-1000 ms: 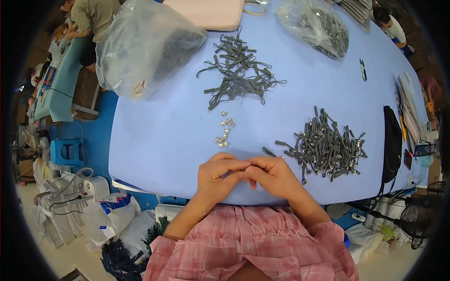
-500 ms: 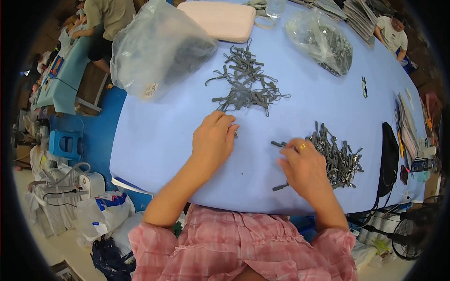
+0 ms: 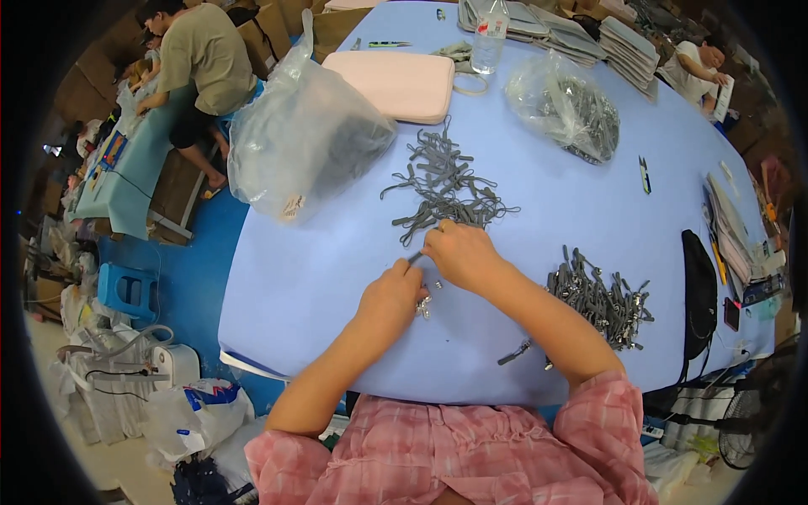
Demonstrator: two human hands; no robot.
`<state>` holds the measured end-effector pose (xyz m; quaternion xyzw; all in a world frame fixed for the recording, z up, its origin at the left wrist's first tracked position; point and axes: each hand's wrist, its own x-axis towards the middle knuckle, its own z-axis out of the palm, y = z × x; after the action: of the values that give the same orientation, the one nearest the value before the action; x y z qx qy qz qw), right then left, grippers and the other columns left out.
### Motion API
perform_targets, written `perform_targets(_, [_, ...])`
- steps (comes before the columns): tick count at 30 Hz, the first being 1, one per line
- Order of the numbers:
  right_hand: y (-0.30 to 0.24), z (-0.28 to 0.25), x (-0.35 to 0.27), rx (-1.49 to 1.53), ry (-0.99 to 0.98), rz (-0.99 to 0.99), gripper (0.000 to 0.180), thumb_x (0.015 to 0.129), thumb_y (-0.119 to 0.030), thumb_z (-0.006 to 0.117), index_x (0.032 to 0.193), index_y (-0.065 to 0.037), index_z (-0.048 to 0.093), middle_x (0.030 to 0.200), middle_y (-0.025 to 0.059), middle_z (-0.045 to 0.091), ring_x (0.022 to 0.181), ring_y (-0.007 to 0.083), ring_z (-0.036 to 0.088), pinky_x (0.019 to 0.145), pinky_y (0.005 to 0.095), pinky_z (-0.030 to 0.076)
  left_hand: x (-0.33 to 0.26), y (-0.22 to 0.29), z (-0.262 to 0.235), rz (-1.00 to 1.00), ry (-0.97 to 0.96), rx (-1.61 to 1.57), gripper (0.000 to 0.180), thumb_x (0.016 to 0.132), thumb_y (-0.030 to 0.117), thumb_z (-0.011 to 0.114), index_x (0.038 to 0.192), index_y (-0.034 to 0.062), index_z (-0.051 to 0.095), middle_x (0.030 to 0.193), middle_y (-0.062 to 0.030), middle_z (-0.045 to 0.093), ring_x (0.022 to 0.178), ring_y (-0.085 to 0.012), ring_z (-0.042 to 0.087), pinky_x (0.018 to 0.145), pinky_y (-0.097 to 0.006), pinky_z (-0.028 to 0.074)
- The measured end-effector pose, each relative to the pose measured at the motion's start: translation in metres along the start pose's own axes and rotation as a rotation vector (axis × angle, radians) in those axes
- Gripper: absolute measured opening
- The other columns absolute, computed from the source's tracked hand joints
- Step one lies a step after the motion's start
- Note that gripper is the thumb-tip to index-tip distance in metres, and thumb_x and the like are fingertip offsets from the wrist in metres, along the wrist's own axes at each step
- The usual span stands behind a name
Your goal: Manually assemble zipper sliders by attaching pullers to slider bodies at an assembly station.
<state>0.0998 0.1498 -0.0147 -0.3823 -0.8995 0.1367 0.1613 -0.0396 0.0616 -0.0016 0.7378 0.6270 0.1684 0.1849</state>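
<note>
My left hand (image 3: 392,295) rests on the light blue table (image 3: 320,278), fingers closed around one end of a grey strap (image 3: 416,257). My right hand (image 3: 459,251) reaches across just beyond it, fingers curled at the near edge of a loose heap of grey straps (image 3: 444,187) and touching the same strap. Small silver metal clips (image 3: 426,303) lie on the table right beside my left hand. A pile of finished grey straps with metal ends (image 3: 599,296) lies to the right of my right forearm.
A large clear plastic bag (image 3: 307,139) stands at the back left, another bag of grey parts (image 3: 568,114) at the back right. A pink pouch (image 3: 396,82), a water bottle (image 3: 489,38), stacked grey items (image 3: 627,46) and a black bag (image 3: 699,290) also sit here. Other people work nearby.
My right hand moved from the right-hand pile across to the far heap. My left hand drew back toward me near the clips. The two hands now meet on one strap.
</note>
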Motion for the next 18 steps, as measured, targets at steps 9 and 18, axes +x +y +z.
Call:
perform_targets(9, [-0.021,-0.003,0.000,-0.104,-0.036,0.348,0.013,0.075,-0.014,0.064,0.080,-0.003,0.059,0.076,0.0147,0.061,0.071,0.0318,0.060,0.062,0.0404,0.048,-0.008,-0.009,0.002,0.037,0.203,-0.101,0.012,0.068,0.007,0.062,0.068,0.0024,0.051,0.069,-0.0127,0.054,0.061,-0.0306,0.055,0.056,-0.037,0.046])
perform_targets(18, [-0.017,-0.051,-0.047,0.225,0.260,0.074,0.007,0.076,-0.002,0.059,0.083,-0.004,0.061,0.082,0.0125,0.059,0.069,0.0291,0.057,0.063,0.0362,0.047,-0.009,-0.009,0.001,-0.229,0.188,-1.003,0.013,0.080,0.002,0.058,0.093,0.0006,0.061,0.084,-0.0064,0.064,0.064,-0.0120,0.059,0.057,-0.024,0.048])
